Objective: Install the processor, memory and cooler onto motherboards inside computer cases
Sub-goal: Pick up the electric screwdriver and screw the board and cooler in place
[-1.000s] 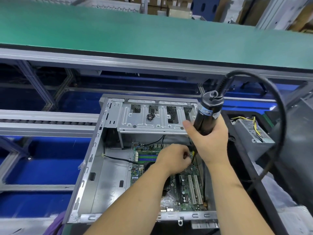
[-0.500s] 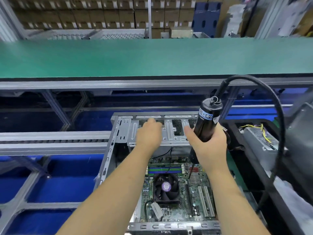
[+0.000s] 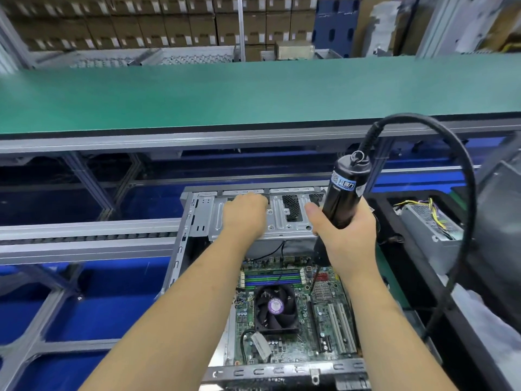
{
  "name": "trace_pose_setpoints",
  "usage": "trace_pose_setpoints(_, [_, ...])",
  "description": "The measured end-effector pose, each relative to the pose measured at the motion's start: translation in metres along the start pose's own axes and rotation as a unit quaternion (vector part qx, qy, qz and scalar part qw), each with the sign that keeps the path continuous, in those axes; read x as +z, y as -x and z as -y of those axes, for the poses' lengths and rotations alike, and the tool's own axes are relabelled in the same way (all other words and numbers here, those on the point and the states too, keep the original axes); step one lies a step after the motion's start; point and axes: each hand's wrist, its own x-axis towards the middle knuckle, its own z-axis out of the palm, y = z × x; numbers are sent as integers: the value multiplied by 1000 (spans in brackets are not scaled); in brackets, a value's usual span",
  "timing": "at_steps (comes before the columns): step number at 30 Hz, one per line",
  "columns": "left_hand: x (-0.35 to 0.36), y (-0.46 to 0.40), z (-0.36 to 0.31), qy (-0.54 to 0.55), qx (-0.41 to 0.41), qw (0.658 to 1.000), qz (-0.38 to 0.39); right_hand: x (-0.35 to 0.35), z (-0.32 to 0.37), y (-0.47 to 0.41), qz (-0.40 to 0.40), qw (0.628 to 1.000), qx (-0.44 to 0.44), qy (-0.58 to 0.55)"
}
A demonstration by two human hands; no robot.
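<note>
An open grey computer case (image 3: 194,221) lies in front of me with a green motherboard (image 3: 332,323) inside. A black cooler fan (image 3: 276,307) with a purple hub sits on the board, below the memory slots (image 3: 272,279). My left hand (image 3: 245,214) rests on the case's metal drive bracket (image 3: 282,221) at the far end, fingers curled over its edge. My right hand (image 3: 346,238) grips a black electric screwdriver (image 3: 345,193) upright; its bit points down at the board beside the cooler.
A thick black cable (image 3: 451,193) loops from the screwdriver's top to the right. A grey power supply (image 3: 431,230) with yellow wires lies right of the case. A green conveyor belt (image 3: 253,94) runs across behind, cardboard boxes beyond it. Blue trays lie under the grey frame on the left.
My left hand has left the motherboard beside the cooler and gone up onto the drive bracket. The view has tilted up, uncovering the cooler fan. The right hand still holds the screwdriver.
</note>
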Motion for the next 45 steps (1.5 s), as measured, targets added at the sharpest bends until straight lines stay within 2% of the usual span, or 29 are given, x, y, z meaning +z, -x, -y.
trace_pose_setpoints(4, [2, 3, 1, 37, 7, 999, -35, 1, 2, 0, -7, 1000, 7, -1])
trace_pose_setpoints(9, [0, 6, 4, 168, 69, 979, -95, 2, 0, -1, -10, 1000, 10, 1])
trace_pose_setpoints(11, [-2, 9, 6, 199, 69, 971, -111, 2, 0, -1, -12, 1000, 14, -1])
trace_pose_setpoints(17, [4, 11, 26, 191, -8, 981, -41, 2, -3, 2, -21, 999, 35, -2])
trace_pose_setpoints(22, [11, 15, 21, 198, -9, 977, -79, 0, -7, 5, -18, 999, 37, 6])
trace_pose_setpoints(28, [11, 13, 17, 184, -34, 980, -74, -2, -7, 5, -22, 999, 44, 16])
trace_pose_setpoints(31, [10, 12, 16, 192, -43, 976, -96, -3, -7, 5, -22, 999, 41, 20])
trace_pose_setpoints(34, [6, 11, 17, 209, -21, 969, -128, -3, -8, 5, -21, 999, 42, 21])
trace_pose_setpoints(37, [0, 18, 10, 273, 14, 949, -158, -2, -9, 3, -27, 999, 36, 10])
trace_pose_setpoints(41, [17, 55, -5, 319, 46, 939, -118, 1, -10, -1, -35, 999, 31, -1])
trace_pose_setpoints(45, [39, 85, -5, 356, 18, 933, -42, 1, -8, -4, -50, 998, 36, -25])
